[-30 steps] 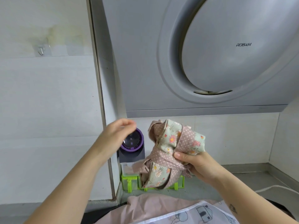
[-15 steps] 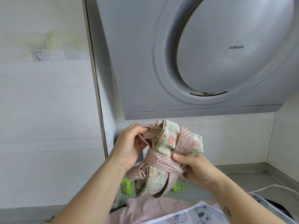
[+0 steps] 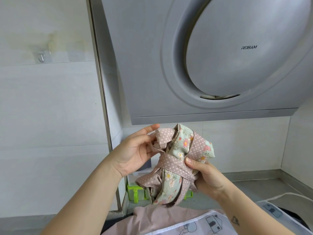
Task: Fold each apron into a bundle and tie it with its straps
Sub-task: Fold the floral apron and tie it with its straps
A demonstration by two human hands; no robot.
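A floral green apron bundle (image 3: 176, 160) with pink dotted trim hangs in the air in front of me. A pink dotted strap (image 3: 174, 167) is wound round its middle. My right hand (image 3: 206, 177) grips the bundle from the right, thumb pressed on the strap. My left hand (image 3: 135, 151) is at the bundle's upper left, palm toward me, fingers touching the loose pink strap end (image 3: 163, 137). Another apron, pink (image 3: 162, 219) with a white house-print part (image 3: 203, 224), lies below on the counter.
A grey range hood (image 3: 211, 61) marked ROBAM hangs overhead. A green-clipped plastic box (image 3: 135, 192) stands behind the bundle against the tiled wall. A wall hook (image 3: 41, 56) sits at upper left. A white cable (image 3: 291, 195) runs along the counter at right.
My left hand came in from the left to the bundle's upper left and now touches the pink strap end. My right hand kept its hold on the bundle.
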